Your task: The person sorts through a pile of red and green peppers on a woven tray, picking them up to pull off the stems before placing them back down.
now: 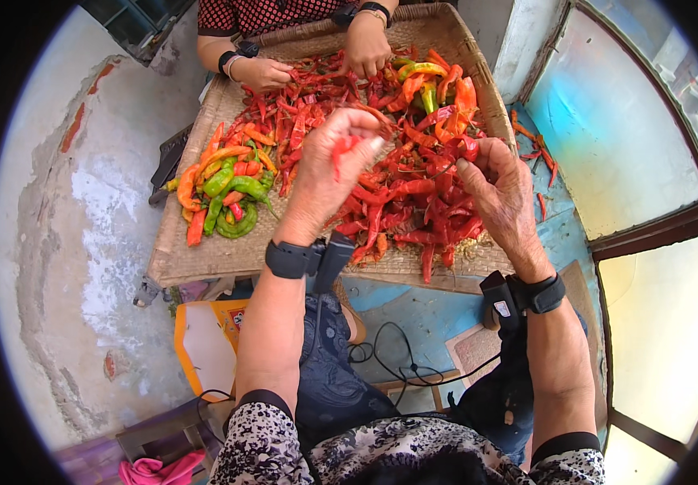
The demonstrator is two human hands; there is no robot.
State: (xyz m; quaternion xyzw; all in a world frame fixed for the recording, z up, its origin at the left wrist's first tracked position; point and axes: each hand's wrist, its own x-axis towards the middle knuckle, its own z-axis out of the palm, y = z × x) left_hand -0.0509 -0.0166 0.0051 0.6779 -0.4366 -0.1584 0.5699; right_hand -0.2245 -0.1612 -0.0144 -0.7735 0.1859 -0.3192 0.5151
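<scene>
My left hand [328, 166] is closed over the pile, with a red chili pepper [342, 152] showing in its grasp. To its right, my right hand [498, 190] pinches another red chili pepper [463, 148] between thumb and fingers. Beneath both lies a heap of red chili peppers [413, 190] in a wide woven tray [179, 257]. Green and orange peppers [231, 190] are grouped at the tray's left. Orange and yellow peppers [446, 85] are piled at its far right.
Across the tray, a person's hands [367, 50] reach among the peppers. A plastered wall [98, 186] stands left and framed glass panes [615, 129] right. Loose peppers [543, 153] lie on the blue floor beside the tray. A black cable [401, 368] trails below, near an orange-edged white bag [203, 339].
</scene>
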